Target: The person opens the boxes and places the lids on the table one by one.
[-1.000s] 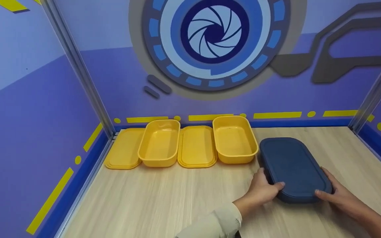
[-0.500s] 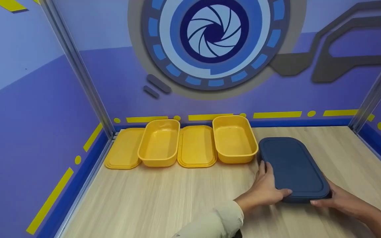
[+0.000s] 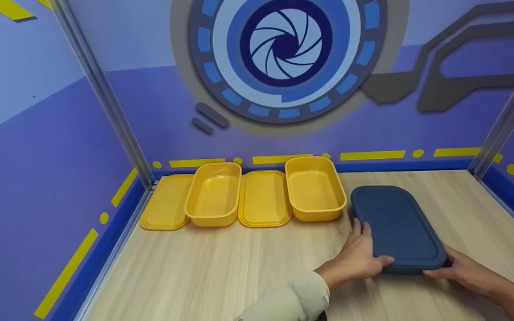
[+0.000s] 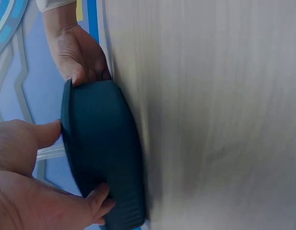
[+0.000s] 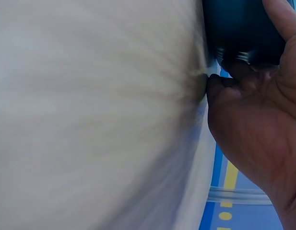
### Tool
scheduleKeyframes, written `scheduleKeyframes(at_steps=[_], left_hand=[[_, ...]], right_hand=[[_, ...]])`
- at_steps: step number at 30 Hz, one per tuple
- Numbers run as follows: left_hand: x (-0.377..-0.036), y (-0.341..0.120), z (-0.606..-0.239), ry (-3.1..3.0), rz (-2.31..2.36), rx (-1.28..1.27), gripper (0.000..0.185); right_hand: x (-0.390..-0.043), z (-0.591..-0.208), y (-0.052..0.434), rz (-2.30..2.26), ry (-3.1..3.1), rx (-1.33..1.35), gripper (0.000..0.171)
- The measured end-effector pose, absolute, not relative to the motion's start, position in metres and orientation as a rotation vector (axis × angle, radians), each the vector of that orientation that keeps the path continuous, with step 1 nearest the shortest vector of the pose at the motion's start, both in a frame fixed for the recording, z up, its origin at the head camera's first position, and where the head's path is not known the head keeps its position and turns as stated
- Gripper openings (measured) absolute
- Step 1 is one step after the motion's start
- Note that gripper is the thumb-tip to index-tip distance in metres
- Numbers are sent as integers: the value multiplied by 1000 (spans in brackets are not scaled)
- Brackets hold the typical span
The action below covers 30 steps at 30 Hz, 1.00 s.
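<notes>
A dark blue lidded lunch box (image 3: 400,227) lies at the right of the table, its long side slanting away. My left hand (image 3: 355,259) grips its near left corner, thumb on the near edge of the lid and fingers along the left side. At the near right corner my right hand (image 3: 473,269) holds it, thumb at the near edge, other fingers mostly hidden behind the side. In the left wrist view the side wall of the lunch box (image 4: 102,139) shows between both hands. From the right wrist, fingers (image 5: 234,72) reach the wall low down near the tabletop.
Left of the lunch box stands an open yellow container (image 3: 316,191), then a yellow lid (image 3: 265,198), a second yellow container (image 3: 214,194) and another yellow lid (image 3: 167,203), in a row by the back wall. Printed panels (image 3: 38,178) enclose the wooden table (image 3: 221,276).
My left hand has slid forward along the left side, its fingers now straighter against it. The right thumb has dropped from the lid's top to the near edge. The lunch box has barely shifted.
</notes>
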<state>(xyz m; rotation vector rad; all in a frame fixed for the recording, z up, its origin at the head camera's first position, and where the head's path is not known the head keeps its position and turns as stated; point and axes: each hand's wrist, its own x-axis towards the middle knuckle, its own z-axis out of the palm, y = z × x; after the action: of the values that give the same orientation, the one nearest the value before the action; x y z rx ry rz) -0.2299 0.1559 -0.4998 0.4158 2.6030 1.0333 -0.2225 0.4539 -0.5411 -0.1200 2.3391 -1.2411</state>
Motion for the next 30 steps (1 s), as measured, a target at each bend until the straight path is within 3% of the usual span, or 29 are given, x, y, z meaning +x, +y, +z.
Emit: scheduleKeyframes(at_steps=[7, 15, 23, 30], left_hand=[[-228, 160, -498, 2731, 757, 518, 84], [-223, 167, -497, 2873, 350, 817, 79], [-219, 182, -508, 3002, -357, 931, 100], [-224, 187, -512, 3046, -404, 923, 116]], right_hand=[[-221, -544, 453, -1264, 2357, -120, 113], [-219, -551, 456, -1400, 2309, -171, 112], [-219, -549, 457, -1391, 2297, -173, 112], [-220, -547, 455, -1362, 2307, -156, 112]])
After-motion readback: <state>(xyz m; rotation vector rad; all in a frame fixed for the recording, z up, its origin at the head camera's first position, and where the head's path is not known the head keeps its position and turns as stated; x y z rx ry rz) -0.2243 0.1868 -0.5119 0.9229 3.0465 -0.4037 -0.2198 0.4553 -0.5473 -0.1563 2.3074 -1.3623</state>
